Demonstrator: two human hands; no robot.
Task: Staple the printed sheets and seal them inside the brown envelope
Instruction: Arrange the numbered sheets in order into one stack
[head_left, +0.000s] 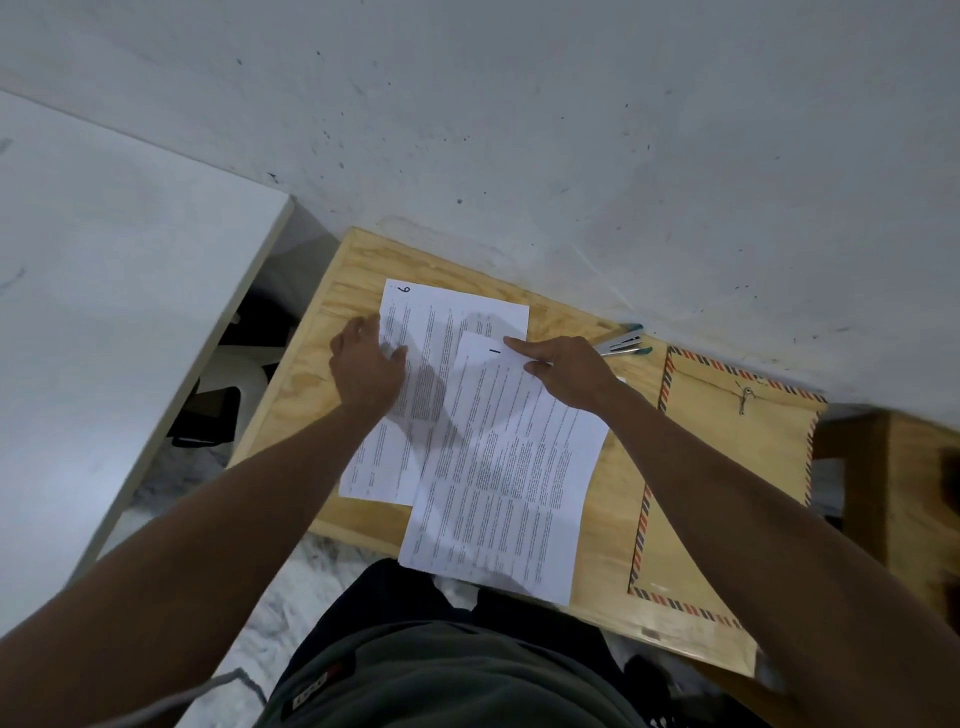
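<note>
The right hand (566, 371) is pinching the top edge of the sheet marked "1" (498, 467), its forefinger lying straight along the paper and the thumb tucked under the edge. That sheet is lying at a slant across the middle of the wooden tabletop (306, 395), with its lower end hanging over the near edge. The left hand (366, 364) is resting on the left edge of the sheet marked "6" (421, 332), fingers bent over the margin and thumb spread onto the print; whether it is gripping the paper or only pressing on it, I cannot tell. This sheet is lying toward the far left corner of the tabletop, partly under the other one. The stapler (623, 344), silver with teal ends, is sitting at the far edge against the wall (519, 130), just behind the right hand. The brown envelope (727, 467), trimmed in red and blue stripes, is lying along the right edge of the tabletop, its metal clasp facing up, well apart from the sheets.
</note>
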